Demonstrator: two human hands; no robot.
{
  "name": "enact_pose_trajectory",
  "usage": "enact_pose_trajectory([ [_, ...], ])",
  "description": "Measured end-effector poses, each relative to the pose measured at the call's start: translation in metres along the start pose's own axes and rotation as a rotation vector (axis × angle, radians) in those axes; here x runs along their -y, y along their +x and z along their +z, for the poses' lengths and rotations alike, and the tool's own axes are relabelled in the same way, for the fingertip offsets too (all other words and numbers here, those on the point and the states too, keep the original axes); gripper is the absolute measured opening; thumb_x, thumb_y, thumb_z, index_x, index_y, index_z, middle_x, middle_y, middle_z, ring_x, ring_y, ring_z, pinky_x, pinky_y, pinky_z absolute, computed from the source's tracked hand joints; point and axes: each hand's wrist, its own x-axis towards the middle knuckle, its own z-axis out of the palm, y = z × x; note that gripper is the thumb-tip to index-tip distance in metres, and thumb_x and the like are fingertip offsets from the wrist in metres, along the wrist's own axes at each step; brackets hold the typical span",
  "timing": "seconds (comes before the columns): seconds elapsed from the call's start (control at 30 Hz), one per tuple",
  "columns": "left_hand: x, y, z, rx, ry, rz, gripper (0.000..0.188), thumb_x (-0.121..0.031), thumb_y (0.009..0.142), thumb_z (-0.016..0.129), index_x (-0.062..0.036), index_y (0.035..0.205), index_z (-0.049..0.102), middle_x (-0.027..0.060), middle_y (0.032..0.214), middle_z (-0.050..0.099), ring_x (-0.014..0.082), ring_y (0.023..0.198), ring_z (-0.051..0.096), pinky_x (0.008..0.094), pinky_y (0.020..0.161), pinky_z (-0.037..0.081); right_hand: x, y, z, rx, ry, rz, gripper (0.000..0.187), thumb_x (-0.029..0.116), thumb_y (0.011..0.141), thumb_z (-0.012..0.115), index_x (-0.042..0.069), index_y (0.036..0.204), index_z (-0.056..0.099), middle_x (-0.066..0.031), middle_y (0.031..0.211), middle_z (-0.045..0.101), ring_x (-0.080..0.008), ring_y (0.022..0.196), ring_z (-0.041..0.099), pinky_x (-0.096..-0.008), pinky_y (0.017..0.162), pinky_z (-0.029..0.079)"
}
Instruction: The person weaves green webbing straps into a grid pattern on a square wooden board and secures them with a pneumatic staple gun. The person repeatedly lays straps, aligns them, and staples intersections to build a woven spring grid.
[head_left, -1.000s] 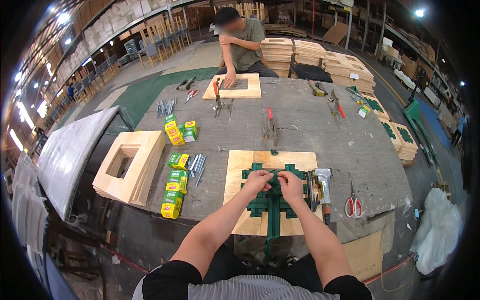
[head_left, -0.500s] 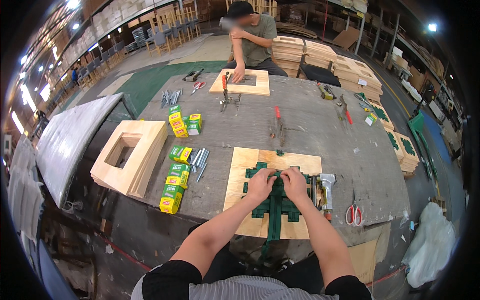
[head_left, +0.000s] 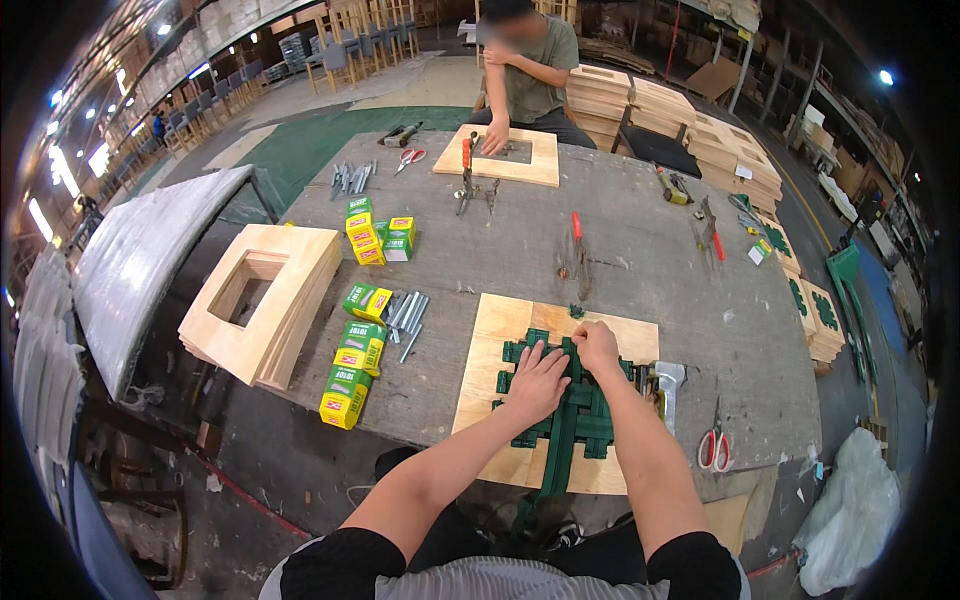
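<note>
Lays the left hand palm down on the green straps, wide, with straight fingers slightly apart. Bends the right hand over the far end of the long middle strap, just beside the left fingertips, with the fingers curled in narrow — cannot tell whether any webbing is pinched beneath them. Has the green straps directly under the left hand and spreading nearer than the right hand, crossed like a lattice on a pale wooden board. Trails the long middle strap between both forearms and over the near edge of the board. Shows a small green scrap near the right hand, at the far edge of the board.

Beside the right forearm, displays a silver power tool — and farther right, red-handled scissors. Beyond the board, has red-handled pliers lying on the grey surface. Well to the left, includes metal strips, green and yellow boxes and a stack of wooden frames. Across the surface, includes a co-worker's hand at another wooden frame.
</note>
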Motion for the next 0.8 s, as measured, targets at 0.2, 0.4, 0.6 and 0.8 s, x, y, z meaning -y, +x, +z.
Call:
enact_pose_trajectory([
  [0.2,0.0,0.024,0.018,0.112,0.132,0.025,0.055,-0.041,0.107,0.047,-0.0104,0.153,0.047,0.008,0.16,0.043,0.0399,0.153,0.028,0.0551,0.125,0.02,-0.011,0.009,-0.004,0.024,0.012,0.008,0.01,0.018,0.089,0.074,0.009,0.093,0.075,-0.0156,0.102,0.068,-0.0364,0.091,0.069,-0.0467,0.081,0.056],
  [0.4,0.004,0.022,0.016,0.199,0.18,-0.013,0.057,-0.044,0.109,0.039,-0.0131,0.157,0.042,0.0046,0.164,0.038,0.0381,0.155,0.024,0.0549,0.127,0.014,-0.021,-0.003,-0.053,-0.019,0.713,0.243,0.018,0.017,0.093,0.069,0.003,0.104,0.074,-0.0074,0.085,0.071,-0.0235,0.073,0.069,-0.0368,0.07,0.056],
  [0.6,0.001,0.024,0.017,0.187,0.199,-0.026,0.056,-0.042,0.109,0.038,-0.0142,0.158,0.04,0.0038,0.165,0.035,0.0398,0.155,0.024,0.0582,0.127,0.015,-0.123,-0.097,-0.127,-0.47,0.063,0.306,0.028,0.026,0.092,0.074,-0.001,0.1,0.072,-0.0115,0.087,0.073,-0.0235,0.08,0.069,-0.0387,0.074,0.055],
  [0.8,-0.002,0.026,0.015,0.195,0.209,-0.043,0.057,-0.043,0.109,0.036,-0.015,0.159,0.039,0.0028,0.166,0.034,0.0397,0.155,0.023,0.0583,0.127,0.014,-0.147,-0.133,-0.1,-0.097,0.298,0.501,0.033,0.02,0.084,0.083,-0.005,0.103,0.071,-0.0123,0.096,0.074,-0.0208,0.082,0.069,-0.0362,0.074,0.054],
])
